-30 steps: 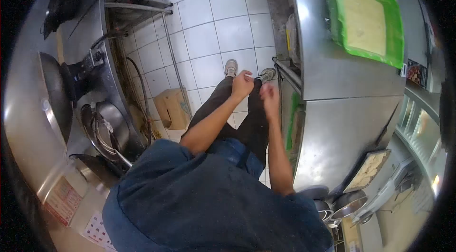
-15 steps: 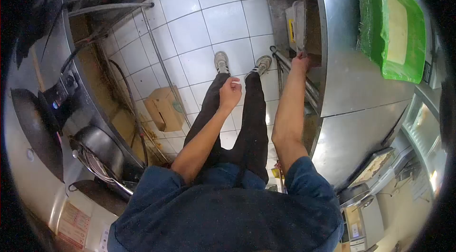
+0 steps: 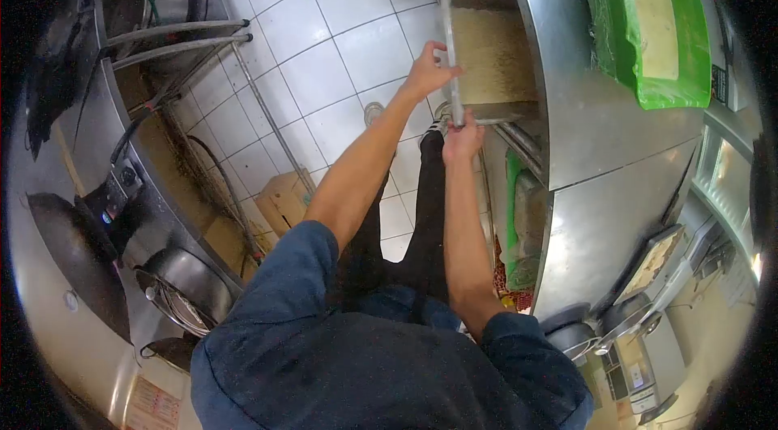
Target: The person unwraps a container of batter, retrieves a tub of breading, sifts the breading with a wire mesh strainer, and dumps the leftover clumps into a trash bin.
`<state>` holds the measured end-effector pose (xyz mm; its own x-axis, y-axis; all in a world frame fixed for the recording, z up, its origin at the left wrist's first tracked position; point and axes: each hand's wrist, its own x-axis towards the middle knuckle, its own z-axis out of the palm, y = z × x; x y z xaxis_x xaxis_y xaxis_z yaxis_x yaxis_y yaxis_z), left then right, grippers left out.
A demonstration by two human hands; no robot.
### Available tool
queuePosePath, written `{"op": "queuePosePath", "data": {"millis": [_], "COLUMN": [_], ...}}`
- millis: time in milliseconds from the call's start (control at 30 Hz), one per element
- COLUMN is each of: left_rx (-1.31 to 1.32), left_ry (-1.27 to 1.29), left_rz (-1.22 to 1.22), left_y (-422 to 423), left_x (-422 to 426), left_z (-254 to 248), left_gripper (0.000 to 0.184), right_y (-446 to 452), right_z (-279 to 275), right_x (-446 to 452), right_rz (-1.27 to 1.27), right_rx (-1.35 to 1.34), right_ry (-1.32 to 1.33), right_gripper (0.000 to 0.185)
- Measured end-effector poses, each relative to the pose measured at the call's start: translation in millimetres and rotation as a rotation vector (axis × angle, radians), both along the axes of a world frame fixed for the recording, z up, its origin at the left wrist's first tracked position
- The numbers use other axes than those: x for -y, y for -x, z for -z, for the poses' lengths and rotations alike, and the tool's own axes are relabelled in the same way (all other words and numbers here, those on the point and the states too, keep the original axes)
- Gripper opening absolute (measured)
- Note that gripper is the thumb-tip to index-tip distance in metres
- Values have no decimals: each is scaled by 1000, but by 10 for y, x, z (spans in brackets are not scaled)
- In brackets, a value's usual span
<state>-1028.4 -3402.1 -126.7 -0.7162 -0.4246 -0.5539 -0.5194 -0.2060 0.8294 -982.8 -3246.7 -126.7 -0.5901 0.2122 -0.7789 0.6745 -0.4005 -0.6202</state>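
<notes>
A rectangular metal tray (image 3: 450,41) sticks out from under the steel counter. A pale yellowish, grainy layer lies in it; I cannot make out what it is. My right hand (image 3: 464,140) is closed on the tray's near corner. At the tray's left rim is my left hand (image 3: 429,72), fingers apart, with the thumb at the rim. The tray's right side is hidden beneath the counter.
The steel counter (image 3: 600,146) on the right bears a green plastic tub (image 3: 689,77) with pale contents. Below it is a green-edged tray (image 3: 512,219). On the left are a black wok (image 3: 77,260), a metal pot (image 3: 186,280) and a cardboard box (image 3: 284,201) on the floor.
The metal tray has come out leftward from under the counter, with my right hand on it. My left hand has moved up and right to its rim. The view has shifted slightly.
</notes>
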Motion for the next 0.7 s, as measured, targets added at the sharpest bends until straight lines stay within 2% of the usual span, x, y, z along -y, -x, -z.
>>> {"op": "queuePosePath", "data": {"millis": [33,167,267,367,467,567,667,700], "left_rx": [-64,21,49,129,172,166,184,213], "left_ry": [-19,254,331,306,332,334,228,269], "left_rz": [0,76,40,-24,-109,-221,-342,-354], "left_y": [-17,-201,-371,-592,-945,-1402,-1888,-2053], "left_x": [27,147,151,154,80,-61,-101,-128], "left_z": [60,-283,-492,-790,-1059,-1271,-1593,-1757], "left_gripper": [64,54,50,49,48,49,49,48], "right_y": [-130,-433,-99,82,-3,-307,-597,-677], "right_z": [-66,-187,-294,247,98,-256,-442,-568], "right_x": [21,-102,-233,-601,-678,-480,-524,-551], "right_rz": [-54,-211,25,-121,-494,-93,-182,-277], "right_rx": [-8,15,-66,-128,-263,-239,-148,-106], "right_ry": [23,121,-48,-379,-471,-206,-162,-146], "right_gripper": [53,44,37,41,46,44,36,35]}}
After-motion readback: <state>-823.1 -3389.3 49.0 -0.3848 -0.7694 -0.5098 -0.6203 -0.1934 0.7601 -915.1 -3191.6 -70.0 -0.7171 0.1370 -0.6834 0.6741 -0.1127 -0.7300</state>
